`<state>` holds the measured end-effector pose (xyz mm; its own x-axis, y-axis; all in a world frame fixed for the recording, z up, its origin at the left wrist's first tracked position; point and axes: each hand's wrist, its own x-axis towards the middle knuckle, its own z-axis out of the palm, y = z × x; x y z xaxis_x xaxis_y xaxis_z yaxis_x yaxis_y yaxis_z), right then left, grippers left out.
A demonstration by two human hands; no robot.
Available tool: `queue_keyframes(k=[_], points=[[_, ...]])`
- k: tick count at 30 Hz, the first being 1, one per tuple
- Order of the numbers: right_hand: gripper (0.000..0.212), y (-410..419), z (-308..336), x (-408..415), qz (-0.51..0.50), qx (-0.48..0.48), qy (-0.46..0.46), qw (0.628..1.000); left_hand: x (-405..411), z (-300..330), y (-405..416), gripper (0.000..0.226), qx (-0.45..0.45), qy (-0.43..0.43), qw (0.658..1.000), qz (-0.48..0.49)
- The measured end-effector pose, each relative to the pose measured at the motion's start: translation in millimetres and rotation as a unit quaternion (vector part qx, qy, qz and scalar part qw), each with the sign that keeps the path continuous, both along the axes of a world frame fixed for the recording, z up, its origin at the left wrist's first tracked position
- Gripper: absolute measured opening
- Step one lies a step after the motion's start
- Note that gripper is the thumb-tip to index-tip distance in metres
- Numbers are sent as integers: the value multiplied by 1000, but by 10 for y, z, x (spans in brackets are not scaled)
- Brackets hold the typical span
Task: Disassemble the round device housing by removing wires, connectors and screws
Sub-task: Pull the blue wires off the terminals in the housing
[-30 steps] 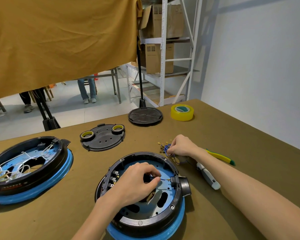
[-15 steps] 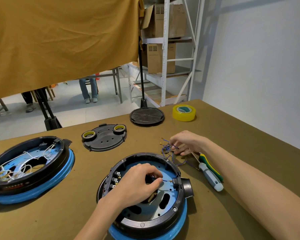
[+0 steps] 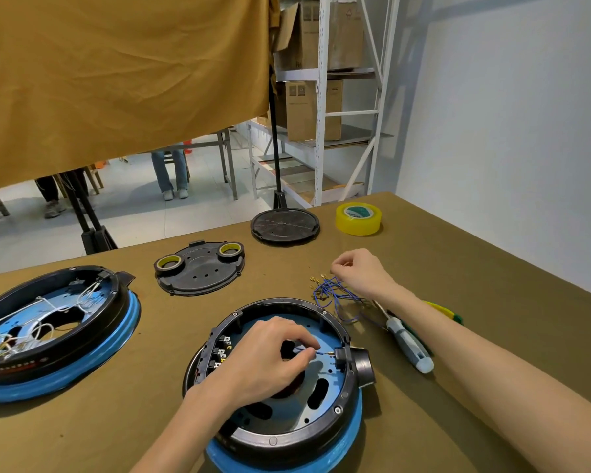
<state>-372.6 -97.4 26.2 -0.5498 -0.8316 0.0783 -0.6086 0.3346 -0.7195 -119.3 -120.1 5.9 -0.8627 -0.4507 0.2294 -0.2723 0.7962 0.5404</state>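
Note:
The round black housing [image 3: 338, 409] with a blue rim sits at the near middle of the table, its blue inner plate exposed. My left hand [image 3: 267, 360] is inside it, with thumb and forefinger pinching a short blue wire [image 3: 323, 353] that runs to the black socket [image 3: 362, 363] on the right wall. A loose pile of blue wires [image 3: 335, 297] with gold terminals lies just behind the housing. My right hand [image 3: 362, 271] hovers at the pile's far edge with curled fingers. Whether it pinches a wire end is not visible.
Two screwdrivers lie under my right forearm, one white-handled [image 3: 410, 346] and one yellow-green [image 3: 444, 312]. A second housing [image 3: 48, 336] full of white wires sits at the left. Behind are a black cover plate [image 3: 200, 271], a black disc [image 3: 285, 227] and a yellow tape roll [image 3: 358, 218].
My right hand has lifted off the blue wire pile and moved back and to the right. My left hand has stayed inside the housing on the blue wire.

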Motion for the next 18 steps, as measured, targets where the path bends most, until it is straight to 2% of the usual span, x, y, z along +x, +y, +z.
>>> queue_keyframes(k=[3, 9, 14, 18], points=[[21, 119, -48, 309, 34, -23, -23, 999, -25, 13, 19, 20, -25, 0, 1000, -19], [34, 295, -255, 706, 63, -15, 4, 998, -89, 24, 31, 15, -37, -34, 998, -34], [37, 325, -354, 708, 19, -45, 8, 999, -178, 38, 39, 9, -44, -36, 998, -40], [38, 332, -369, 715, -4, -36, 33, 999, -188, -1, 63, 8, -105, -16, 994, -38]])
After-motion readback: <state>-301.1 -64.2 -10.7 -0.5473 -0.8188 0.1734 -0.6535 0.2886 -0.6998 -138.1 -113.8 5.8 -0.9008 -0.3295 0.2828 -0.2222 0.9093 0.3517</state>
